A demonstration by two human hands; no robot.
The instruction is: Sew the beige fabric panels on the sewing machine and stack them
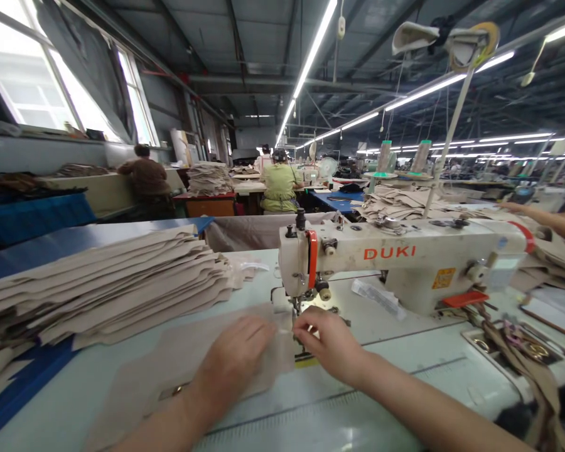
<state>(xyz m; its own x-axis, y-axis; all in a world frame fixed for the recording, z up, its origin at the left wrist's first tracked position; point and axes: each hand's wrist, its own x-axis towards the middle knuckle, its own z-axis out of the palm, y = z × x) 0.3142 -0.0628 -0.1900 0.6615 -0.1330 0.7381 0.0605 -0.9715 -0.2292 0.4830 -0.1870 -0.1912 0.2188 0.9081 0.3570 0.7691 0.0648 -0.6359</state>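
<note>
A white sewing machine (348, 254) marked DUKI stands on the pale green table (339, 414), its needle area lit. My right hand (327, 342) is beside the needle, thumb and fingertips pinched together; anything between them is too small to make out. Left of the needle, my left hand (238, 355) lies palm down on a beige fabric piece (169, 351), slightly blurred, its fingers close together and pressing on the cloth. A small metal piece (179, 390) shows on the fabric near my left wrist.
Layered beige fabric pieces (136, 276) are stacked at the left. A clear plastic packet (379, 298) lies behind the needle area. Straps with metal rings (522, 345) rest at the right. Beyond are more fabric (400, 204), seated people and an arm at the right edge.
</note>
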